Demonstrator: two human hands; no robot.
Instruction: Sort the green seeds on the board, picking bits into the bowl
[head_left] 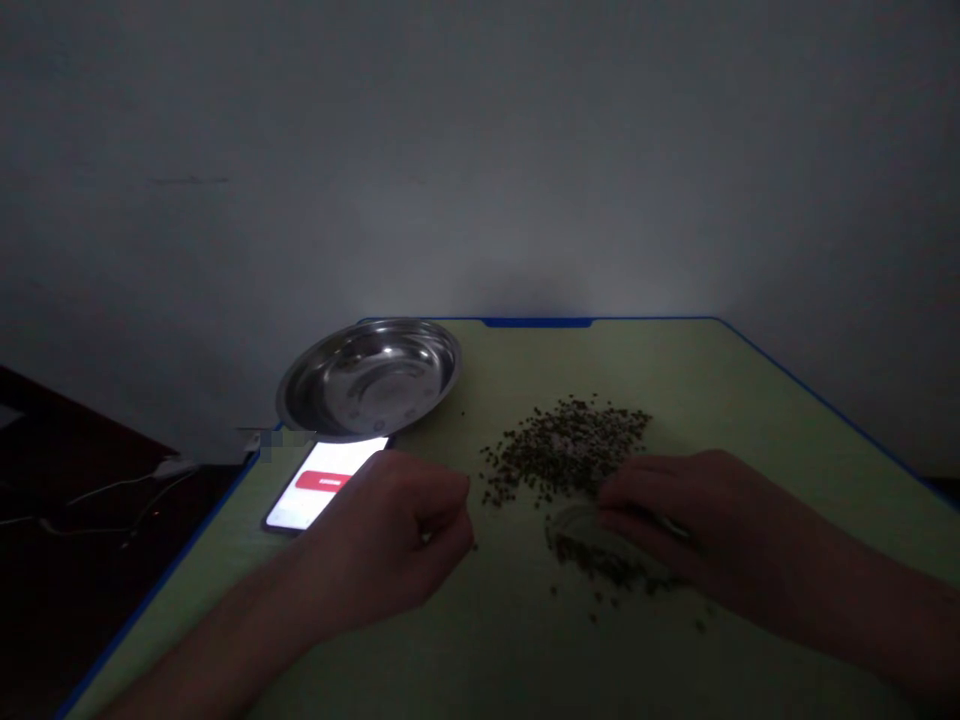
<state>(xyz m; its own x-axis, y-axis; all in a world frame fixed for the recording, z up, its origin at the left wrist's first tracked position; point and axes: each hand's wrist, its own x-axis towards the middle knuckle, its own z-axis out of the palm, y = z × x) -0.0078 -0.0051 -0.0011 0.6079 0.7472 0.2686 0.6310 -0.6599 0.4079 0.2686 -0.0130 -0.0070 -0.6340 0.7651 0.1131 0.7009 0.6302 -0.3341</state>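
- At far left, white cables (165, 466) are half lost in darkness; their number cannot be told.
- One lit smartphone (311, 490) is overlapped at the top by the basin and partly covered by the left hand; its screen text is unreadable.
- One stainless-steel basin (382, 385) is set at the desk's (675, 360) far left corner.
- The left hand (401, 525) is curled, thumb and forefinger brought close; whether a grain is held cannot be told.
- One heap of dark grains (566, 450) is spread between and beyond the hands, too many to be counted.
- One clear round dish or lid (581, 522), blurred, with grains along its near side, is partly hidden by the right hand (675, 510), whose fingers are bent at its edge; a firm grip cannot be confirmed.
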